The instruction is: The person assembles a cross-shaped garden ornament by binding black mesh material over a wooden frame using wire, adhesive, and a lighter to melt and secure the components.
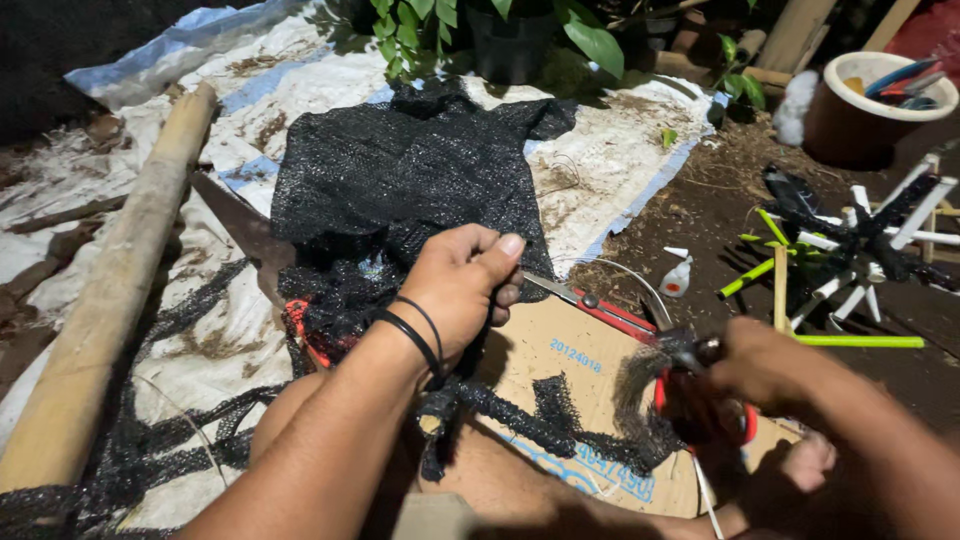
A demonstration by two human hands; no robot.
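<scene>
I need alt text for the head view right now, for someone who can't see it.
Seen from above, the left hand grips a bunch of black mesh netting while the right hand works red-handled scissors toward it. Under them lie a piece of brown cardboard and a white tarp on dirt, with a bamboo pole at left.
</scene>
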